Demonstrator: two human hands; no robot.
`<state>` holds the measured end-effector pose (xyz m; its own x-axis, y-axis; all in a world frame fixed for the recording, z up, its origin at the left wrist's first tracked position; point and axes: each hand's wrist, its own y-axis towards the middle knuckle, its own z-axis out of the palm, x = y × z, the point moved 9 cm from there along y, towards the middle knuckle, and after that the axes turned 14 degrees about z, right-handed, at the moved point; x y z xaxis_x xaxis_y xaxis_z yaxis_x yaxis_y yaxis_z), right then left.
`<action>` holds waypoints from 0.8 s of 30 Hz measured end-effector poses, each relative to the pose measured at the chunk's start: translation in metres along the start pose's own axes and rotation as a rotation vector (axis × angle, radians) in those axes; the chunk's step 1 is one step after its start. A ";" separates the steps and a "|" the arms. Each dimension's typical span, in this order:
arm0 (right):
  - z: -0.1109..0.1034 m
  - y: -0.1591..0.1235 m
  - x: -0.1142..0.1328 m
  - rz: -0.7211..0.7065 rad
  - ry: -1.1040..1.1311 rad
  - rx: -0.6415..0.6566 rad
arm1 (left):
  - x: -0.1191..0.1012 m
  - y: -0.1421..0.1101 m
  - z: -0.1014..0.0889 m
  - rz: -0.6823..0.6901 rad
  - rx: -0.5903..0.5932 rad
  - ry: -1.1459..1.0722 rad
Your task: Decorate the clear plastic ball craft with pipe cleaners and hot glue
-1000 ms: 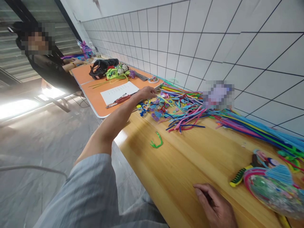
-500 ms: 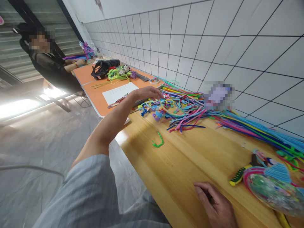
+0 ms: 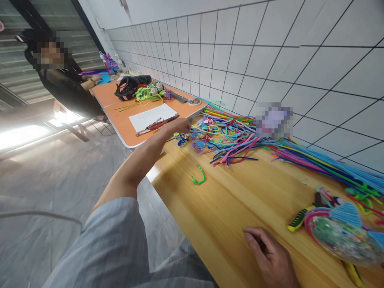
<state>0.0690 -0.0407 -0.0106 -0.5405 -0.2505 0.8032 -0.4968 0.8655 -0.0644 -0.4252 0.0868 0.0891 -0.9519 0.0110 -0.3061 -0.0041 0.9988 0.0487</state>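
My left hand (image 3: 182,125) reaches out to the left edge of a pile of small coloured pipe-cleaner pieces (image 3: 207,134). Its fingers are curled closed, and whatever may be in them is hidden. My right hand (image 3: 270,258) rests on the wooden table (image 3: 222,200) near its front, fingers curled in and nothing visible in them. Between the two hands lies a bent green pipe cleaner (image 3: 199,176). To the right of my right hand are pliers with yellow and black handles (image 3: 301,218) and a clear rounded container (image 3: 342,238) with blue fuzzy pieces on it.
Long pipe cleaners (image 3: 327,164) lie along the tiled wall. A blurred-out phone-like object (image 3: 273,119) stands among them. An orange table (image 3: 120,132) adjoins on the left, with a paper sheet (image 3: 153,116), pens, a black strapped item (image 3: 129,88) and pipe-cleaner flowers. Another person (image 3: 67,86) sits beyond.
My left hand has drawn back left from over the pile, and its stretched fingers have curled closed. My right hand keeps its pose. The other person's hand now has something blue by it.
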 end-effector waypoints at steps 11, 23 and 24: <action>0.002 0.001 0.000 -0.001 -0.014 0.013 | 0.025 -0.002 -0.060 -0.095 -0.322 -0.454; 0.002 0.001 0.002 0.001 -0.011 0.015 | 0.002 0.015 -0.069 0.028 -0.531 -0.412; 0.002 0.001 0.002 0.001 -0.011 0.017 | -0.006 0.017 -0.057 0.060 -0.430 -0.327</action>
<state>0.0659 -0.0415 -0.0105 -0.5485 -0.2544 0.7966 -0.5076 0.8583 -0.0755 -0.4372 0.1013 0.1460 -0.8095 0.1501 -0.5676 -0.1433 0.8870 0.4390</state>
